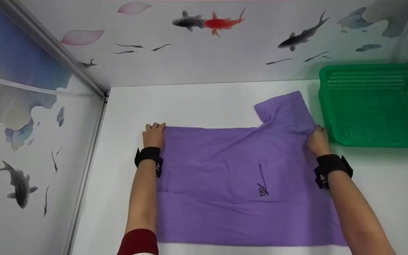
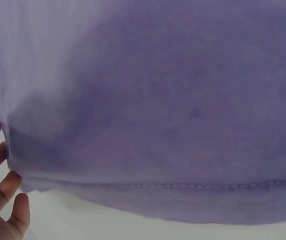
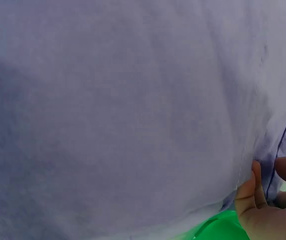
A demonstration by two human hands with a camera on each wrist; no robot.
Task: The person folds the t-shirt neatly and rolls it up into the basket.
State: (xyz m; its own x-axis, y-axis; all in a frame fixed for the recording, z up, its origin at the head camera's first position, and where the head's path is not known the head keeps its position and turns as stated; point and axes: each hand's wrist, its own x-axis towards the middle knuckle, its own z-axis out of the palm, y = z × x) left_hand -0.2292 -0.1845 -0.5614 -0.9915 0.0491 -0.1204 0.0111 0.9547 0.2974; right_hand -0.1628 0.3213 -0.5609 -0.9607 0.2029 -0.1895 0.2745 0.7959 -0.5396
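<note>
Purple short-sleeved fabric shirt (image 1: 225, 173), lower centre, probably wants even tension between left hand (image 1: 153, 136) and right hand (image 1: 319, 142), both pinching its edges.

Fish-patterned walls (image 1: 207, 63) beside a white tabletop (image 1: 190, 106)

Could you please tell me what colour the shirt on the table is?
The shirt is purple, with a small dark design; the head view shows it best.

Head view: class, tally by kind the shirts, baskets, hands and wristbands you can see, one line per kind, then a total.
Purple shirt: 1
Green basket: 1
Hands: 2
Black wristbands: 2
Total: 6
</note>
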